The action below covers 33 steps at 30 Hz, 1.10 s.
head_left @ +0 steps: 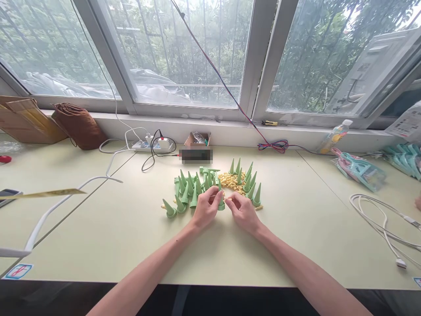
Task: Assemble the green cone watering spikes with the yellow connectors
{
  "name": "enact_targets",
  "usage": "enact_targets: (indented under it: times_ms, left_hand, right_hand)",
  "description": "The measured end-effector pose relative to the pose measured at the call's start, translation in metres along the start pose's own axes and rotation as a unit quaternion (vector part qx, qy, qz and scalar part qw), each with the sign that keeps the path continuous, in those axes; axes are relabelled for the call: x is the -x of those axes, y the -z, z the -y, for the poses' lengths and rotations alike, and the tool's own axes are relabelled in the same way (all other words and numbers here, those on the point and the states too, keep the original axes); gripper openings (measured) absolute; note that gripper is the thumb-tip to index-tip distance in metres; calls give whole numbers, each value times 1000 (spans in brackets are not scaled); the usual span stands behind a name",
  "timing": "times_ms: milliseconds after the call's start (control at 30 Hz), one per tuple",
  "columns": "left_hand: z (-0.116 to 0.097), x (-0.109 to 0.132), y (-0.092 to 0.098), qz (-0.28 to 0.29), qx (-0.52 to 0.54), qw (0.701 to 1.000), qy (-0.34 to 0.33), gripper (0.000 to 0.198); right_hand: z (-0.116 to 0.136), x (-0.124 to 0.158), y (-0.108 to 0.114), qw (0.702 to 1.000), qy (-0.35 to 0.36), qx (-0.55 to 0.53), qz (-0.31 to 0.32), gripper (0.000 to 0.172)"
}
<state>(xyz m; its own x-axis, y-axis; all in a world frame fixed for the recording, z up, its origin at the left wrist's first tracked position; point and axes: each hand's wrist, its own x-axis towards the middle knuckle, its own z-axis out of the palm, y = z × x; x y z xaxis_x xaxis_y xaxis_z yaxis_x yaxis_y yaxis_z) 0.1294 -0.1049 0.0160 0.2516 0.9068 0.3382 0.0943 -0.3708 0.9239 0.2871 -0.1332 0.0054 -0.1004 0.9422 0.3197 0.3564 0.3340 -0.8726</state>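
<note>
My left hand is closed around a green plastic cone spike, its wide collar at the bottom. Close beside it on the right, my right hand has thumb and fingertips pinched together; whatever is between them is too small to make out. Several similar green cones stand or lie to the left of and behind my left hand. More green cones form a curved row past my right hand. Between these groups lies a heap of small yellow pieces, partly hidden by cones.
Behind the cones are a small open box, a blurred dark object and a power strip. White cables and bagged dustpans lie right. A bottle stands by the window. Part of another person's hand shows at the right edge.
</note>
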Motion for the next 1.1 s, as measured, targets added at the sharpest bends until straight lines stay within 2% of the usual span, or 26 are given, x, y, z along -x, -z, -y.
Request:
enact_targets:
  times_ms: [367, 567, 667, 967, 1100]
  left_hand:
    - [6, 1, 2, 19, -114, 991, -75, 25]
    - [6, 2, 3, 23, -174, 972, -159, 20]
    - [5, 2, 3, 27, -196, 963, -181, 20]
    - [5, 4, 2, 43, -194, 967, -161, 16]
    - [6, 3, 0, 28, -152, 981, -117, 19]
  right_hand:
    - [-1, -1, -1, 1000, -8, 21, -14, 42]
    - [-2, -1, -1, 999, -32, 10, -12, 45]
    - [-3, -2, -1, 999, -39, 7, -16, 46]
    - [-6, -3, -2, 998, -59, 5, -34, 47]
    - [-2, -1, -2, 998, -43, -10, -43, 38]
